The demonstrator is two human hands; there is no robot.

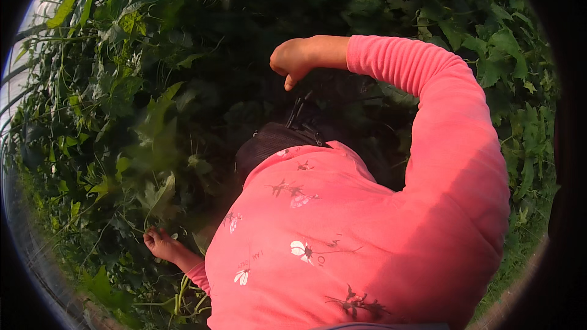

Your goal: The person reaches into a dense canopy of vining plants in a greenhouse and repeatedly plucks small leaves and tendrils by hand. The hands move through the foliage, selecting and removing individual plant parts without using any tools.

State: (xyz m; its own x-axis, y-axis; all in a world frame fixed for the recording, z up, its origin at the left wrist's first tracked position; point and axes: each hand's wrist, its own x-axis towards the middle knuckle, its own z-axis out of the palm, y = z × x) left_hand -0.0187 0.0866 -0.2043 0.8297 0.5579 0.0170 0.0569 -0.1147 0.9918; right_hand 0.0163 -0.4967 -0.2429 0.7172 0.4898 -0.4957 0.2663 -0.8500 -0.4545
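Note:
At the lower left, my left hand (161, 244) is among the vines, its fingers pinched together at the thin stem (146, 222) of a lobed green leaf (158, 198). My right hand (293, 60) hangs near the top middle with its fingers curled and the thumb pointing down. Its palm side is turned away, so whether anything lies inside is hidden. Just below that hand, dark straps or cords (298, 110) rise from a black mesh-textured item (270, 143) at the far edge of my pink shirt (348, 220).
Dense climbing vines (124, 82) with broad leaves surround me on the left, ahead and on the right (509, 55). Pale bare stems (181, 295) twist below my left hand. Curved dark bars (18, 71) stand against a pale sheet at the left rim. Deep shade obscures the middle.

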